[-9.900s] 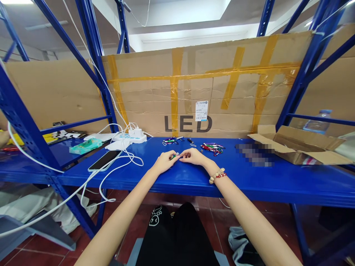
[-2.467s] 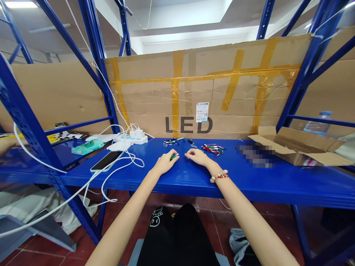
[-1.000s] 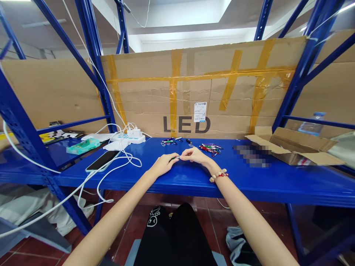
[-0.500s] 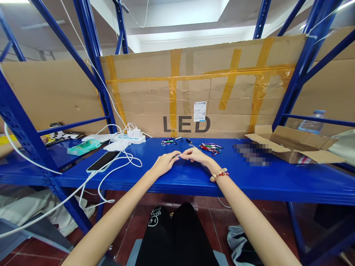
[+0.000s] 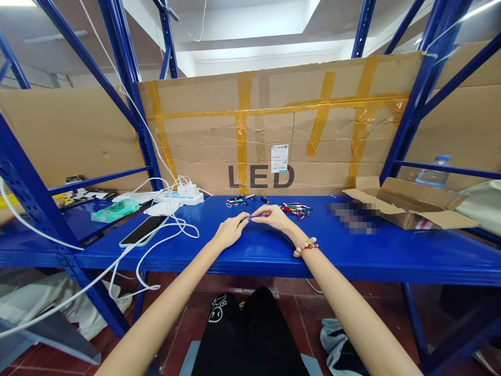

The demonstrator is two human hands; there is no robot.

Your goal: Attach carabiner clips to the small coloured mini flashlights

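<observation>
Both hands meet over the middle of the blue table (image 5: 274,256). My left hand (image 5: 230,231) is closed on a small dark-and-silver item (image 5: 245,219), too small to name. The fingertips of my right hand (image 5: 270,216) pinch at the item's right end; its wrist wears a beaded bracelet (image 5: 305,246). Behind my left hand lies a small group of coloured pen-like pieces with loops (image 5: 237,200). A bigger pile of red, green and purple pieces (image 5: 296,210) lies just behind and right of my right hand. Between the groups sits a short black piece (image 5: 265,200).
At left are a phone (image 5: 143,231), white cables, a power strip (image 5: 183,197) and a green plastic packet (image 5: 116,210). An open cardboard box (image 5: 410,206) stands at right beside a blurred patch. Blue posts and a cardboard wall (image 5: 215,146) enclose the table. Another person's arm shows far left.
The fingers of my right hand have opened a little and arch higher over the small item. The whole view has shifted slightly.
</observation>
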